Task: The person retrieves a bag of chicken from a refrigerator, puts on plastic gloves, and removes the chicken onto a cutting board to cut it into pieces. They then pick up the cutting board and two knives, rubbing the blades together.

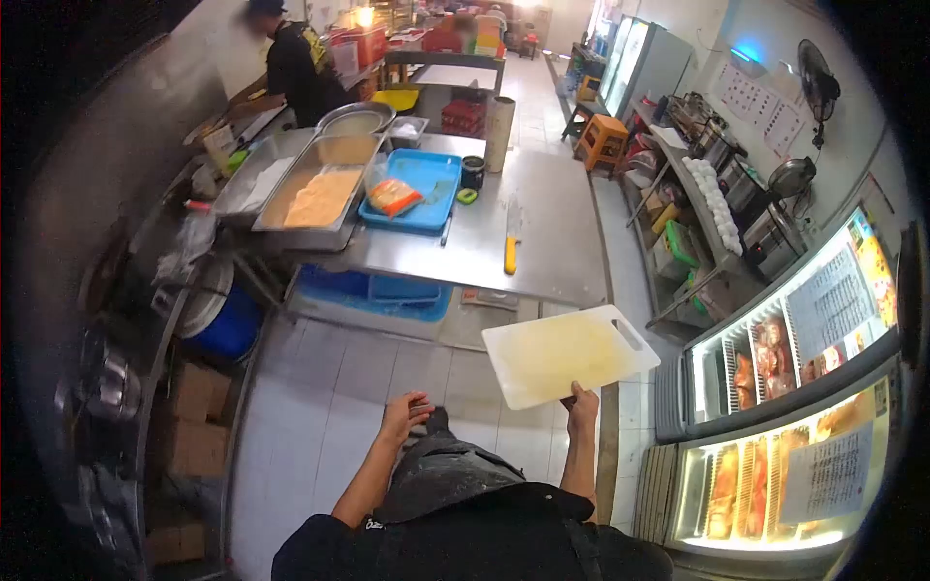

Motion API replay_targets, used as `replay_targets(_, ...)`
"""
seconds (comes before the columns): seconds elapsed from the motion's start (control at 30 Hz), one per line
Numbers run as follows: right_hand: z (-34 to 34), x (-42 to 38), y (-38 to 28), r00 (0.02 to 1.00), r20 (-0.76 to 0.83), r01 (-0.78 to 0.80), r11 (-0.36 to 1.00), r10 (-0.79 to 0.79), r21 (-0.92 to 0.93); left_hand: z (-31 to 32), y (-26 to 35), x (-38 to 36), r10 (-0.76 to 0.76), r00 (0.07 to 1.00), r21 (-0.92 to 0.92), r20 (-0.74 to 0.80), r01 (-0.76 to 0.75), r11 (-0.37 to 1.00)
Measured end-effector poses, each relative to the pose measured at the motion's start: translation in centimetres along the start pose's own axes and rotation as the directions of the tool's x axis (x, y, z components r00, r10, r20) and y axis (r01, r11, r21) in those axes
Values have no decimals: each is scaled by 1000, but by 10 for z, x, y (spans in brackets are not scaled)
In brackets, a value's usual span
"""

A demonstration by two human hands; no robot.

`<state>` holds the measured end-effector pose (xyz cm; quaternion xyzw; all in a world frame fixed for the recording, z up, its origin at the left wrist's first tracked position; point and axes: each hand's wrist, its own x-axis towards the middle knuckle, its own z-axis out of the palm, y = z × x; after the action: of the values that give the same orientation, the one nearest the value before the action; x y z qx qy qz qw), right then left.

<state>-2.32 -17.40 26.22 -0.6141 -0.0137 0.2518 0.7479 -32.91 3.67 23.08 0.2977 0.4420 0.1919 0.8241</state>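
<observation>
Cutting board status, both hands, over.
Right hand grips white cutting board by its near edge. Left hand empty, by apron. Steel table ahead, yellow-handled knife on it.

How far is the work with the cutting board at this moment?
Done: the white cutting board is off the steel table; its surface looks smeared yellowish. In hand: the right hand holds it by its lower edge, above the tiled floor, while the left hand is empty. Left: the board is not yet set down anywhere, and the yellow-handled knife lies on the table.
</observation>
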Motion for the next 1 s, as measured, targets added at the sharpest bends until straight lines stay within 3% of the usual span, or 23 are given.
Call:
replay_targets(0.13,27,66,-24,993,-112,39,999,-40,-18,38,61,69,21,999,102,25,-24,994)
replay_targets(0.2,26,100,-11,991,-133,-62,975,34,-211,55,92,98,40,997,218,73,-55,974)
replay_targets(0.23,26,110,-2,988,-148,-84,974,54,-209,62,106,107,19,998,230,64,-33,973)
replay_targets(0.4,65,164,23,977,-69,-205,978,202,-43,103,151,160,105,985,249,137,-137,959)
replay_targets(0.5,83,191,43,956,8,-293,954,294,-58,109,156,186,104,993,276,64,-118,954)
replay_targets(0.63,122,208,55,952,90,-300,951,294,71,133,170,197,86,996,260,-37,-74,963)
replay_targets(0.67,132,218,60,922,49,-387,919,385,68,140,175,202,54,998,272,-45,-40,961)
replay_targets(0.8,148,243,94,953,105,-296,950,285,104,150,197,233,49,998,307,-26,-39,951)
replay_targets(1.0,185,258,79,941,92,-337,925,325,175,158,278,298,154,987,345,40,-158,925)
